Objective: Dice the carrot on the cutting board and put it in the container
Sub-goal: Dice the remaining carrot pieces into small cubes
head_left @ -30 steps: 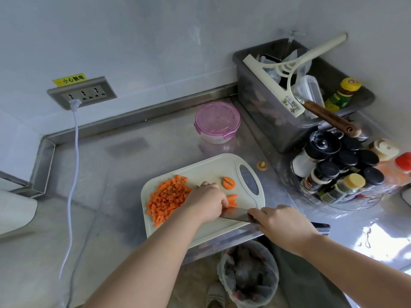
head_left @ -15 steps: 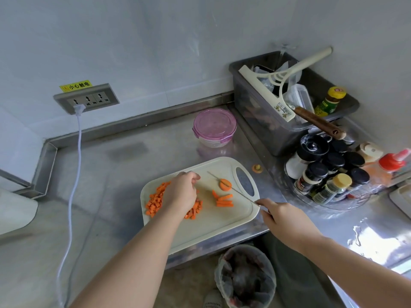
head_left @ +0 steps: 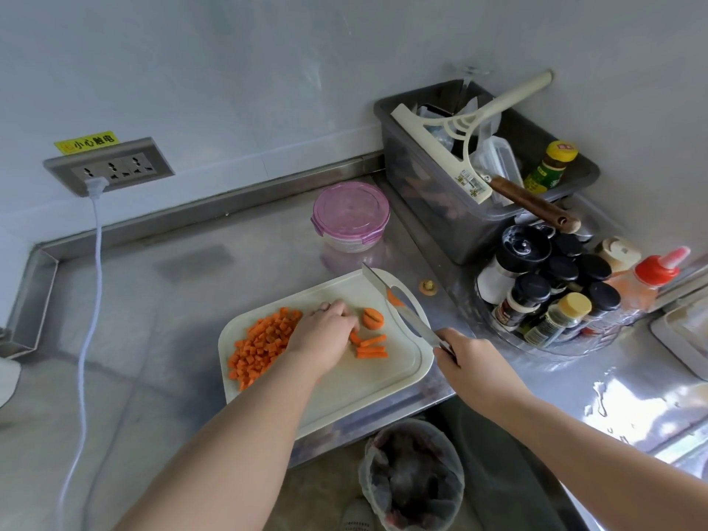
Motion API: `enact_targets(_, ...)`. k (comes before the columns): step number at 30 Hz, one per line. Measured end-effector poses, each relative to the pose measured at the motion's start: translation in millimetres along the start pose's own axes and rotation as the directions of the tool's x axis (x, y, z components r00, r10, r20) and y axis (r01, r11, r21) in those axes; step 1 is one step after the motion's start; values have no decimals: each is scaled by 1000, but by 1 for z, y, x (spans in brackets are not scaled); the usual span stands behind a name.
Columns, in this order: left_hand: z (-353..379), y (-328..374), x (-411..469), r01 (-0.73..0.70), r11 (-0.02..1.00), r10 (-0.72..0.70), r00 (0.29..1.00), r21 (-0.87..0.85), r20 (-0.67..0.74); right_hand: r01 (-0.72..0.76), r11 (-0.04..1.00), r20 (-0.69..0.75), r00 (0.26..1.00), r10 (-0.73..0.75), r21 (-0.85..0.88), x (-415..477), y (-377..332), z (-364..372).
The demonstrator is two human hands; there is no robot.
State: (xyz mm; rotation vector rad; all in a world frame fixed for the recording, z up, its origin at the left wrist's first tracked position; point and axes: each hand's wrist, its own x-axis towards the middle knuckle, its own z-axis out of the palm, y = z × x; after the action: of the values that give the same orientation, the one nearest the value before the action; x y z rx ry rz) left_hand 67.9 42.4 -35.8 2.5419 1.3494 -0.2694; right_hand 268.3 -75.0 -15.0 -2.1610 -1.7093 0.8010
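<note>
Steel counter point(head_left: 172, 300): on the cutting board point(head_left: 344, 385), carrot sticks point(head_left: 371, 348) lie sideways, held by your left hand point(head_left: 325, 335) with bent fingers. Your right hand point(head_left: 463, 362) grips the knife point(head_left: 402, 308), lifted over the board's right end.

Hidden grips and a cropped edge

The left hand point(head_left: 323, 339) covers the near ends of the carrot sticks point(head_left: 371, 348), so any pinch cannot be told. The right hand point(head_left: 467, 362) hides the knife point(head_left: 402, 308) handle. The frame's right edge cuts off a pale tray point(head_left: 685, 339).

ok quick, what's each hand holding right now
left hand: fingertips at the carrot sticks, grip cannot be told
right hand: holds the knife
</note>
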Motion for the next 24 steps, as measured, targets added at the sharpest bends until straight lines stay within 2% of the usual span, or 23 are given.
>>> enact_targets(4,-1,-4,5,79,997,-79,997,22,10,-9,1000,11,1000,9,13,3,1,2)
enact_targets(8,-4,-4,11,155,984,-152,988,-83,37,-12,1000,16,1000,12,24,4,1,2)
enact_targets(17,-6,13,9,19,989,-11,998,-148,55,-9,999,10,1000,8,36,5,0,-3)
enact_targets(24,2,18,-3,-81,996,80,996,43,30,-14,999,23,1000,14,34,5,-3,2)
